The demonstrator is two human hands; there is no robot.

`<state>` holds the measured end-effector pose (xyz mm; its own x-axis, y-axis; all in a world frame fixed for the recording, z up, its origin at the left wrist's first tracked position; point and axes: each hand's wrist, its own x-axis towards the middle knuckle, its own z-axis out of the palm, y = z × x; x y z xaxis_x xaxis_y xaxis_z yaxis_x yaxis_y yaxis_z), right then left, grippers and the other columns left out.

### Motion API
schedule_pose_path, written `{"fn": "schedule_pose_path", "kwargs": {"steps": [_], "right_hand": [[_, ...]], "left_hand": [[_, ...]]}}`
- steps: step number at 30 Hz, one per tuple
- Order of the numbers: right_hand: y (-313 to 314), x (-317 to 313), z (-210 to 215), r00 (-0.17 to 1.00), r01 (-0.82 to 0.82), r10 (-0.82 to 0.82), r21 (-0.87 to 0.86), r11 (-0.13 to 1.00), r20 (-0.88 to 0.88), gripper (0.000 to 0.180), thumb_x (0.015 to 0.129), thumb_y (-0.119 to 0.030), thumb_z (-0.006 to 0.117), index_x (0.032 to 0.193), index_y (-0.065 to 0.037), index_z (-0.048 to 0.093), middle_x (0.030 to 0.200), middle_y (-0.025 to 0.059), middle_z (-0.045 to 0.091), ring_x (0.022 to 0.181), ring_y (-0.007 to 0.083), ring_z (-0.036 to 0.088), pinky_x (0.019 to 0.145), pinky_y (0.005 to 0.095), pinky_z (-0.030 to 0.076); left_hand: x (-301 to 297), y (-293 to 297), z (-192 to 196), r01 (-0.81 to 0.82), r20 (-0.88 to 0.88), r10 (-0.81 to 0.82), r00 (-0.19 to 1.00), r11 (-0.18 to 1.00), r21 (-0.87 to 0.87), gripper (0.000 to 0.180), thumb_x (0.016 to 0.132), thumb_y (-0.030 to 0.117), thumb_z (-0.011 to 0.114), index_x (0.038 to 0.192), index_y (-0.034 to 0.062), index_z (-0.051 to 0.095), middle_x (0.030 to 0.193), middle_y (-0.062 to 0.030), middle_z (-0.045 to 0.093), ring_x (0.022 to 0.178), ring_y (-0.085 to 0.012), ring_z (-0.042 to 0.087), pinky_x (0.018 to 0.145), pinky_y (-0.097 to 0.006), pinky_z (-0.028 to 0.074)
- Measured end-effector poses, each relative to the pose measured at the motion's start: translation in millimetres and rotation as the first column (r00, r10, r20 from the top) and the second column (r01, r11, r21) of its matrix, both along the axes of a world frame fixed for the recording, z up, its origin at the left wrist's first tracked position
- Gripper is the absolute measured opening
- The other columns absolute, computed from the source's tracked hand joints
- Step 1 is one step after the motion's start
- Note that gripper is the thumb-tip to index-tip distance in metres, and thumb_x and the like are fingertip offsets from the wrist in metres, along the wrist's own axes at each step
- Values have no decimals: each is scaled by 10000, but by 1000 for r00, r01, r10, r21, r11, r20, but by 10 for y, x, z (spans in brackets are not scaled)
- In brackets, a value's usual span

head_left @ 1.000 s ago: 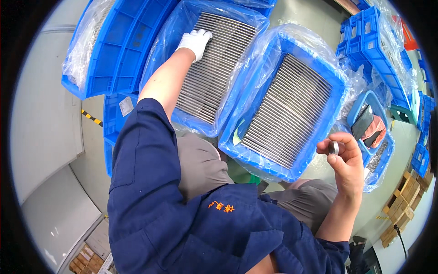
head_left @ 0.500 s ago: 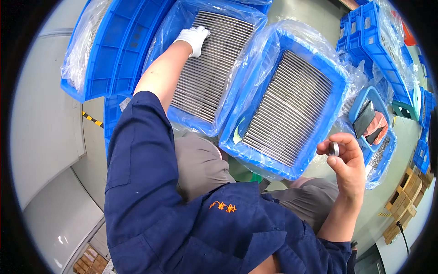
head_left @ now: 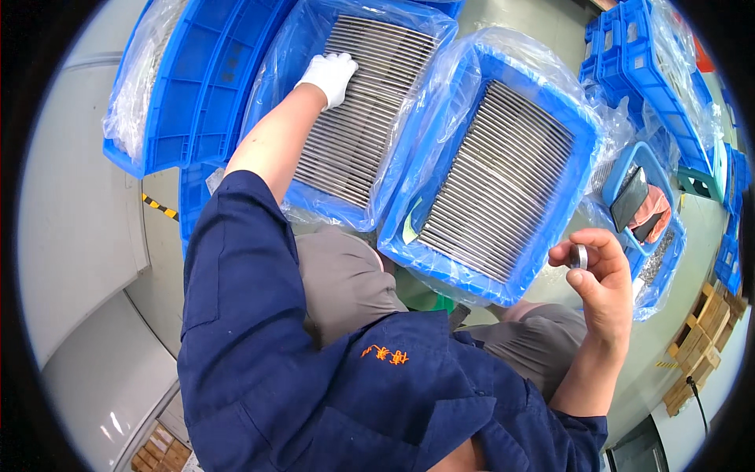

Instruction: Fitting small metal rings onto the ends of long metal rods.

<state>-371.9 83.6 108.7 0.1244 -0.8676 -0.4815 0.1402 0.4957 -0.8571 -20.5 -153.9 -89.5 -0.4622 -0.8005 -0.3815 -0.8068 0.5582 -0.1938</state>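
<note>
My left hand [head_left: 329, 79], in a white glove, rests on the metal rods [head_left: 346, 145] in the left blue bin. Its fingers are curled under, so whatever they grip is hidden. To the right, my bare right hand [head_left: 604, 285] pinches a small round metal ring [head_left: 578, 256] between thumb and fingers, beyond the near right corner of the second bin. That bin holds another layer of thin rods [head_left: 503, 173], lying side by side in a long row.
Clear plastic liners hang over the rims of the left bin [head_left: 271, 86] and right bin [head_left: 578, 102]. Blue crates [head_left: 185, 102] stand at the far left. On the right, a small blue basket [head_left: 629, 157] holds a dark flat object and pink cloth. Wooden pallets [head_left: 696, 350] lie farther right.
My left hand has drawn slightly nearer to me across the rods, its fingers still curled. My right hand keeps its pinch on the ring, almost unmoved.
</note>
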Motion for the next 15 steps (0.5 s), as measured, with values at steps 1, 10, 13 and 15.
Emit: {"fn": "schedule_pose_path", "kwargs": {"steps": [1,10,13,15], "right_hand": [[7,4,7,1000,3,-3,-7,1000,-6,372,707,-57,660,1035,-12,490,912,95,583,872,169,557,788,282,432],[83,26,23,998,-18,17,-24,1000,-57,332,724,-33,622,1030,-24,495,912,88,585,862,147,550,757,256,431],[129,38,16,998,-21,18,-56,998,-59,309,736,-31,610,1025,-28,501,908,81,587,854,139,552,759,241,428],[164,20,-7,999,-16,12,-80,997,-48,288,749,-24,596,1022,-28,504,906,79,591,850,137,556,777,247,429]], "left_hand": [[51,34,-39,17,-72,-21,997,999,-51,358,657,34,519,1011,75,543,1030,-121,522,975,-272,512,740,-389,425],[67,408,-120,-86,-46,85,995,996,-20,169,718,110,466,767,63,622,816,-163,610,783,-311,599,679,-407,472],[92,609,-98,-218,-49,220,974,974,55,191,751,143,445,794,72,618,829,-171,614,797,-316,600,693,-416,470],[84,755,-67,-308,-98,319,943,944,116,192,761,153,442,825,85,609,841,-168,612,797,-324,595,697,-414,466]]}}
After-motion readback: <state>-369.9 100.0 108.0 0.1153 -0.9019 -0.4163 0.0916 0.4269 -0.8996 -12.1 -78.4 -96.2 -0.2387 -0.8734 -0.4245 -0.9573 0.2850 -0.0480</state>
